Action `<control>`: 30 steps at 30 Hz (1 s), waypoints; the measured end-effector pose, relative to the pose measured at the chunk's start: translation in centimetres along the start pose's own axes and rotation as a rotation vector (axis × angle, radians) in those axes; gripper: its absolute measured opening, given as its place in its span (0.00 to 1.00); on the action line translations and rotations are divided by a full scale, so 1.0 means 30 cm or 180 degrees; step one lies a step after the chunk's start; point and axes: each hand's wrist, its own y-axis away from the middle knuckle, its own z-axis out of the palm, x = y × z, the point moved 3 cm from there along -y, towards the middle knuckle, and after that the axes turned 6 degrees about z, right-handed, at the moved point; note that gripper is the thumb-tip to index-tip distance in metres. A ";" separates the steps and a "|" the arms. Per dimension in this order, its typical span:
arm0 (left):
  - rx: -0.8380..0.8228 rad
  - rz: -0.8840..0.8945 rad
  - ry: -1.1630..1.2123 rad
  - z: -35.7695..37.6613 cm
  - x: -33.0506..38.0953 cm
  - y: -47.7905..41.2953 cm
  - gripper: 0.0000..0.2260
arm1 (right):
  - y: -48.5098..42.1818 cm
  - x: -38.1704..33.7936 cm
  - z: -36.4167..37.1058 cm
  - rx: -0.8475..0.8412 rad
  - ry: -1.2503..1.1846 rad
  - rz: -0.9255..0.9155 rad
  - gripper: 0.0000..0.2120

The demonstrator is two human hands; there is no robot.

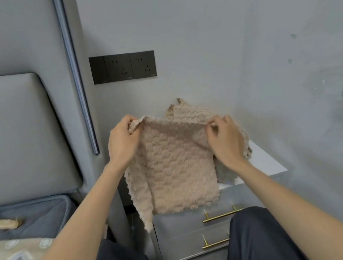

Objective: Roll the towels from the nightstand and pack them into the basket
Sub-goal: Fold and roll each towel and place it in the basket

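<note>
A beige, bumpy-textured towel (pixel 177 168) hangs in the air in front of the grey nightstand (pixel 265 161). My left hand (pixel 122 142) pinches its upper left corner. My right hand (pixel 225 138) pinches the upper edge on the right. The towel drapes down over the nightstand's front, one corner trailing low at the left. More beige towel fabric (pixel 187 108) rises behind it on the nightstand top, against the wall. No basket is in view.
The nightstand has two drawers with gold bar handles (pixel 222 215). A padded grey headboard (pixel 16 138) and the bed (pixel 14 246) lie to the left. Black wall sockets (pixel 123 67) sit above. My knees in dark trousers (pixel 259 238) are close to the drawers.
</note>
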 end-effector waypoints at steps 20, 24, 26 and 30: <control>0.0435 0.0237 -0.0589 0.145 -0.196 0.016 0.08 | -0.046 0.109 0.142 -0.1124 -0.1284 0.0623 0.03; 0.0300 0.0303 -0.0628 0.146 -0.220 0.104 0.14 | 0.039 0.138 0.104 -0.0951 -0.1044 0.0095 0.07; 0.0213 0.0280 -0.0653 0.145 -0.230 0.142 0.15 | 0.086 0.145 0.088 -0.0956 -0.0949 -0.0082 0.04; -0.0085 0.0342 -0.0617 0.144 -0.254 0.214 0.18 | 0.172 0.163 0.066 -0.0973 -0.0502 -0.0510 0.03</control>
